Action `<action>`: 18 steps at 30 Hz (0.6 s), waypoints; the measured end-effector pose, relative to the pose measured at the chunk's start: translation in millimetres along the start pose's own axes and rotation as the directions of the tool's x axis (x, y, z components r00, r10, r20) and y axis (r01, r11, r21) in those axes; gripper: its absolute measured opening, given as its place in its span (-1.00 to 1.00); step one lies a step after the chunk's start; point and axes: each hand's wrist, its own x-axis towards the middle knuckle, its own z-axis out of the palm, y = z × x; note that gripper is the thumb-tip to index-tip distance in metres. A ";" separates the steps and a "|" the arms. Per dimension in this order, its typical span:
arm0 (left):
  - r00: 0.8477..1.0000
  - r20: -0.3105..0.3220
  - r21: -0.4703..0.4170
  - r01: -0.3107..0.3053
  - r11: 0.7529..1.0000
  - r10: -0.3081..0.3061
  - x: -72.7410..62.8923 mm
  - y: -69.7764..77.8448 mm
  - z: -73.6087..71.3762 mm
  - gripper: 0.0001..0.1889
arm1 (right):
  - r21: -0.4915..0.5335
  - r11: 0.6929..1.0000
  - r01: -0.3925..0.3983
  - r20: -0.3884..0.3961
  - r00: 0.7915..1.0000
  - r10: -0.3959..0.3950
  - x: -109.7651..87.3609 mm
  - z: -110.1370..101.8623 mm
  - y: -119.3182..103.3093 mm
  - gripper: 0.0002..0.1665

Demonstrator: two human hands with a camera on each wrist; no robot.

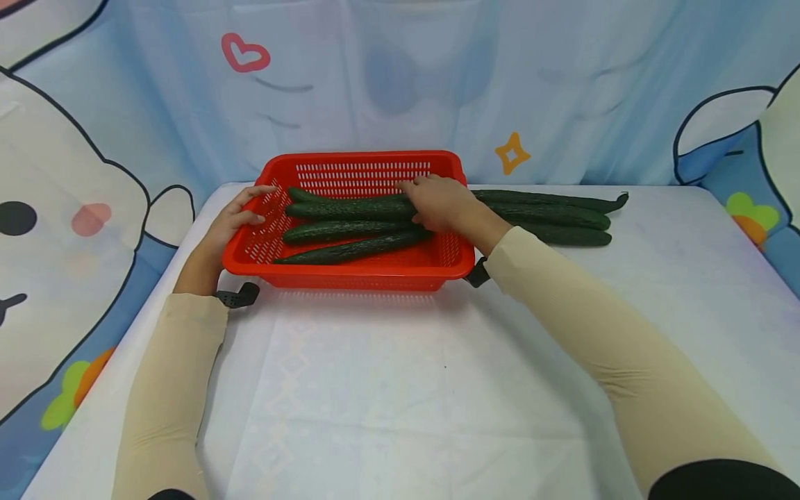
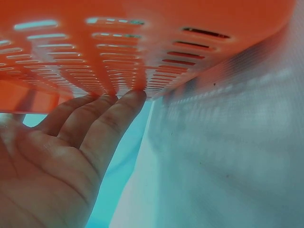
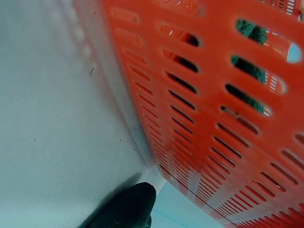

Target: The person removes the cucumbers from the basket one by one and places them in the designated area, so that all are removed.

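Several dark green cucumbers (image 1: pixel 356 210) lie lengthwise in a red slotted plastic basket (image 1: pixel 350 282). My right hand (image 1: pixel 440 203) reaches over the basket's right end and grips a cucumber from above near its right end, which the hand covers. My left hand (image 1: pixel 228 226) holds the basket's left end, with thumb and a finger over the rim. In the left wrist view, other fingers (image 2: pixel 111 121) press against the slotted outer wall. The right wrist view shows the basket's outer side (image 3: pixel 199 118), cucumbers through its slots, and not the hand itself.
Three more cucumbers (image 1: pixel 550 215) lie side by side on the white-covered table (image 1: pixel 406 389), right of the basket. A dark rounded tip (image 3: pixel 128 204) shows low in the right wrist view. A blue printed curtain (image 1: pixel 400 83) hangs behind the table.
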 end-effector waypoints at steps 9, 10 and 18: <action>1.000 0.015 -0.018 -0.006 1.000 0.007 -0.4 -0.5 -0.8 -0.46 | 0.080 0.997 0.009 -0.075 0.997 -0.003 -3.0 -0.3 2.9 -0.12; 1.000 0.015 -0.019 -0.006 1.000 0.006 -0.3 -0.6 -0.9 -0.47 | 0.098 0.995 0.008 -0.084 0.996 0.000 -3.7 -0.4 3.4 -0.13; 1.000 0.018 -0.039 0.002 0.999 -0.001 0.3 -1.6 -1.8 -0.48 | 0.217 0.976 0.029 -0.172 0.985 0.009 -7.4 2.0 6.2 -0.22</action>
